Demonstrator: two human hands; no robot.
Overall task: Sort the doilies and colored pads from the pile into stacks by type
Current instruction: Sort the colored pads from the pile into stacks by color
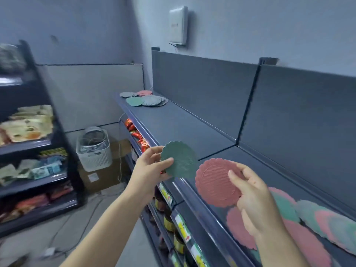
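Two scalloped round pads are being held up over the dark shelf, one in each hand. The left hand is pinching a green pad by its left rim, with the thumb lying across the face and the fingers behind, just above the shelf's front edge. The right hand is gripping a pink pad by its right side, with the thumb pressing on the ribbed face and the fingers curling behind. The two pads are hanging just beside each other; whether their rims are touching cannot be told.

The mixed pile of pink and green pads is lying at the shelf's near end, partly hidden by the right hand. At the far end, sorted stacks are sitting close together: grey doilies, a green stack by the front edge, a pink stack toward the back edge, and a smaller grey stack at the far corner.

Below, a white basket is standing on a cardboard box.
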